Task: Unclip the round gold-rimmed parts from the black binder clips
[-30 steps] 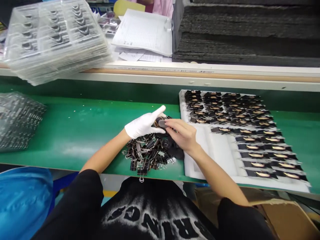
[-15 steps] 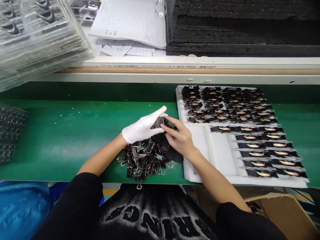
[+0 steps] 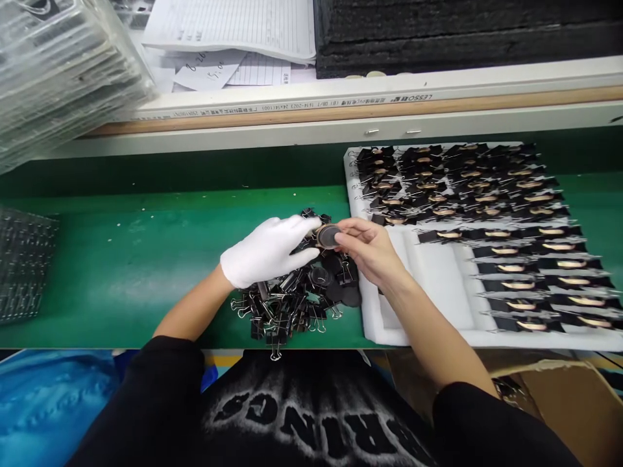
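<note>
Between thumb and fingers, my bare right hand (image 3: 367,250) pinches a round dark disc (image 3: 329,237) above the pile. My left hand (image 3: 270,250), in a white glove, is just left of the disc with thumb and fingers apart and nothing seen between them. Beneath both hands lies a heap of black binder clips (image 3: 282,311) with silver handles. Flat black round pieces (image 3: 349,294) lie at the heap's right side. To the right, a white foam tray (image 3: 438,285) holds rows of black clips (image 3: 506,267) with pale curved edges between them.
Clear plastic trays are stacked at the upper left (image 3: 73,78), and another clear stack (image 3: 24,266) sits on the green table (image 3: 121,259) at left. A white ledge (image 3: 219,133) crosses behind, with papers (image 3: 243,26) and black foam sheets (image 3: 462,39) beyond. An open cardboard box (image 3: 564,402) is below right.
My left hand has come away from the disc and opened. The disc is now held by my right hand alone, slightly further right. The camera view has shifted and tilted a little.
</note>
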Available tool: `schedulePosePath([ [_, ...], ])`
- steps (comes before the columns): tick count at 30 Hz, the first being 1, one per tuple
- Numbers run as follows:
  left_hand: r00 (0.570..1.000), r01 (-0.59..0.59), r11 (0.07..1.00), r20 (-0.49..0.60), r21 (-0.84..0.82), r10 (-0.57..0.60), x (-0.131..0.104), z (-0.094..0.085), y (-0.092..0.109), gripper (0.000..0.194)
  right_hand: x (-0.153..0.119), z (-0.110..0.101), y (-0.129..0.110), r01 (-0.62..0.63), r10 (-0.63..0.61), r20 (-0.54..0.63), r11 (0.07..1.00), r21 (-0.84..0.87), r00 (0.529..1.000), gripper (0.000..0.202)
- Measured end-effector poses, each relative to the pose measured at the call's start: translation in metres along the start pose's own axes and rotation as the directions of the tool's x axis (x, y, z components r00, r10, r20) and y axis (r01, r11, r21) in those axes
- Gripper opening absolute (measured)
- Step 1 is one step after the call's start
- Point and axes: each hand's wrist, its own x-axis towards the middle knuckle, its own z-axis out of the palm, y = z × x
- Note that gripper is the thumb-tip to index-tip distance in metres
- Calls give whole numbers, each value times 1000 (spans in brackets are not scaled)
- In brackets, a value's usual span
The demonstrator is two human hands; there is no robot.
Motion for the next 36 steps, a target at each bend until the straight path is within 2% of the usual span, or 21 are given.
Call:
schedulePosePath([
  [2, 987, -80, 997, 144, 21, 76, -4, -2, 0, 34, 3, -4, -6, -69, 73, -21, 988, 136, 997, 33],
  [4, 955, -196, 979, 240, 62, 176, -8, 4, 1, 28, 6, -7, -10, -128, 138, -28, 965, 229, 990, 36],
  [7, 933, -257, 959, 291, 122, 213, -9, 17, 1, 29, 9, -12, -11, -162, 174, -16, 945, 283, 985, 39],
  [9, 926, -273, 958, 293, 93, 236, -9, 20, -1, 23, 10, -15, -9, -152, 152, 19, 952, 265, 988, 39],
  [13, 940, -230, 969, 240, -85, 244, -8, 1, -10, 11, 9, -21, -5, -85, 72, 124, 991, 103, 990, 35],
  [15, 966, -150, 973, 181, -177, 182, -9, -11, -13, 15, 8, -21, -3, -48, 39, 167, 998, 50, 985, 35],
  [17, 991, -78, 964, 89, -254, 104, -10, -19, -12, 15, 7, -20, -1, -40, 30, 198, 998, 50, 980, 44],
  [20, 1000, -3, 953, -26, -303, -5, -10, -21, -6, 11, 4, -14, 2, -84, 65, 235, 994, 69, 970, 57],
  [22, 996, 52, 955, -49, -291, -69, -10, -18, -3, 9, 2, -10, 5, -94, 75, 272, 994, 56, 959, 45],
  [25, 987, 115, 961, -77, -250, -138, -9, -16, -1, 22, -1, -7, 8, -38, 24, 327, 999, 35, 945, 30],
  [29, 989, 82, 978, -104, -192, -103, -8, -13, 0, 37, -5, -5, 11, 74, -46, 417, 996, -52, 908, 23],
  [33, 989, 97, 995, -111, 28, -93, -7, -3, 7, 49, -9, 2, 13, 93, -38, 516, 992, -80, 856, 22],
  [36, 982, 152, 972, -136, 178, -129, -6, 8, 14, 55, -12, 10, 15, 117, -51, 541, 989, -87, 839, 19],
])
